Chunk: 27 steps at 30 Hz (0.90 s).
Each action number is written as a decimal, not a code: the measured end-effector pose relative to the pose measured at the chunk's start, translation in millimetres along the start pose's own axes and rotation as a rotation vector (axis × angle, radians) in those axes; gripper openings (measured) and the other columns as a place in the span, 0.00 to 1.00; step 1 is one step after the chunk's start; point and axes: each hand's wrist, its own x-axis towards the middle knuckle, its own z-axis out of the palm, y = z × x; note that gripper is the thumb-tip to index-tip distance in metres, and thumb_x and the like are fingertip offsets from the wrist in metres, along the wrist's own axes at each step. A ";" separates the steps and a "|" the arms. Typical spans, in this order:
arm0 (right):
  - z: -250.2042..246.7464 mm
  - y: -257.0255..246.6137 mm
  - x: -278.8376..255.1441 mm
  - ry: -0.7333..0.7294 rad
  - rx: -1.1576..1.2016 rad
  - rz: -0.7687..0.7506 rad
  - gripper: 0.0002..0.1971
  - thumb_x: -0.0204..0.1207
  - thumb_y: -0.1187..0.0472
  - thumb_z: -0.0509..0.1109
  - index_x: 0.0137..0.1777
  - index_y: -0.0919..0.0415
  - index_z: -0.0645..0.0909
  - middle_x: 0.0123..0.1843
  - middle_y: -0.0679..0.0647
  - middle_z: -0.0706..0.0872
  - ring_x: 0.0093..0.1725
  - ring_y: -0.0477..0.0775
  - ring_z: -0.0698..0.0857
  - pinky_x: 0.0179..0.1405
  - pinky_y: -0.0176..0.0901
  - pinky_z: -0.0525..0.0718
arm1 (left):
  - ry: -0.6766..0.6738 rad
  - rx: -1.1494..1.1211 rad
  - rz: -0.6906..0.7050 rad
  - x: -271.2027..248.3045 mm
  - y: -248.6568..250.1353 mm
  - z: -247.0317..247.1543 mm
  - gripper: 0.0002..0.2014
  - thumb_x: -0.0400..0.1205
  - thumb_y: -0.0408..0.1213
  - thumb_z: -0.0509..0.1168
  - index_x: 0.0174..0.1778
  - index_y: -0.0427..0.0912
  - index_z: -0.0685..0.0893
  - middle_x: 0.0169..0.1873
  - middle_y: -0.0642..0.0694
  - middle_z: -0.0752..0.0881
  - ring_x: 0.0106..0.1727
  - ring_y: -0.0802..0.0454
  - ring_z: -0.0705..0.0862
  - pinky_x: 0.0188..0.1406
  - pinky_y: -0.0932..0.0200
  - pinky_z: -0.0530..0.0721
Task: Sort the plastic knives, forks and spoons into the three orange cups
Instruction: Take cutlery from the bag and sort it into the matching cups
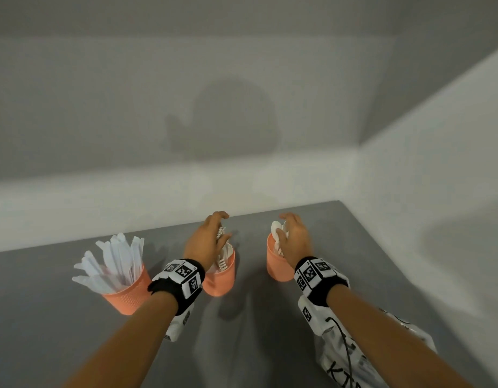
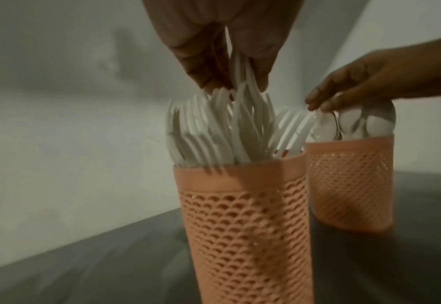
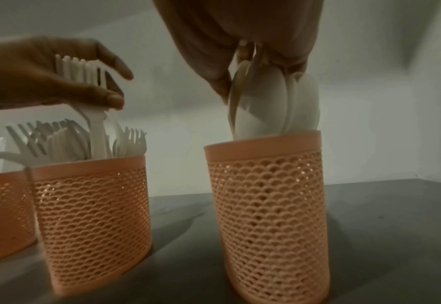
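Head view: both forearms reach forward over the grey table (image 1: 382, 247); each wrist wears a black band with white marker blocks; three orange cups stand in a row near the far edge; the left cup (image 1: 127, 295) holds the knives (image 1: 113, 261), fanned out and leaning left; the left hand (image 1: 206, 242) is arched over the middle cup (image 1: 220, 278), fingers curled round a bundle of forks (image 1: 221, 233), tines up; the right hand (image 1: 294, 239) is over the right cup (image 1: 278, 264), fingers curled round spoons (image 1: 278, 233) whose bowls show at the palm; grey walls behind, a shadow of the person on the far one.

Left wrist view: blurred; the left hand's fingers (image 2: 203, 67) pinch fork handles from above, straight over the middle cup (image 2: 245, 226), which is packed with forks (image 2: 214, 133); the right hand (image 2: 370, 78) enters from the right, fingertips on the spoons (image 2: 349, 125) in the right cup (image 2: 349, 185) just behind.

Right wrist view: the right hand (image 3: 240, 41) grips several spoons (image 3: 271, 102) from above, bowls stacked, handles down inside the right cup (image 3: 266, 216); to the left, apart from it, the middle cup (image 3: 92, 216) is full of forks (image 3: 66, 142); the left hand (image 3: 45, 76) clasps a few more forks above it, one reaching into the cup; the left cup (image 3: 4, 216) touches the middle cup at the frame edge.
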 end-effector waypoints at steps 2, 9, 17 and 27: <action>4.8 0.9 0.4 -0.049 -0.233 -0.050 0.25 0.79 0.56 0.48 0.72 0.66 0.72 0.78 0.62 0.69 0.79 0.63 0.65 0.77 0.49 0.59 | -0.029 0.089 0.047 -1.3 0.4 0.2 0.18 0.83 0.36 0.61 0.69 0.42 0.74 0.59 0.42 0.79 0.53 0.39 0.83 0.50 0.47 0.83; 10.6 0.8 4.0 -0.249 -0.700 -0.095 0.48 0.67 0.41 0.22 0.81 0.69 0.52 0.84 0.64 0.51 0.84 0.58 0.48 0.81 0.55 0.37 | -0.253 0.435 0.089 -7.9 -2.3 9.0 0.53 0.71 0.70 0.23 0.72 0.37 0.73 0.71 0.40 0.76 0.72 0.43 0.76 0.75 0.42 0.66; 5.4 0.6 -1.9 -0.301 -0.758 -0.076 0.34 0.82 0.41 0.48 0.83 0.51 0.41 0.85 0.63 0.47 0.84 0.63 0.47 0.79 0.66 0.41 | -0.345 0.518 -0.009 -15.7 -0.2 19.2 0.67 0.49 0.75 0.06 0.82 0.39 0.40 0.83 0.44 0.44 0.84 0.48 0.46 0.82 0.45 0.44; -9.7 -12.4 -4.3 -0.390 -0.624 0.067 0.41 0.79 0.34 0.50 0.83 0.51 0.35 0.84 0.64 0.40 0.84 0.62 0.41 0.78 0.68 0.40 | -0.331 0.318 -0.072 -19.0 6.9 10.8 0.56 0.64 0.78 0.26 0.81 0.41 0.37 0.83 0.42 0.43 0.84 0.47 0.43 0.82 0.45 0.41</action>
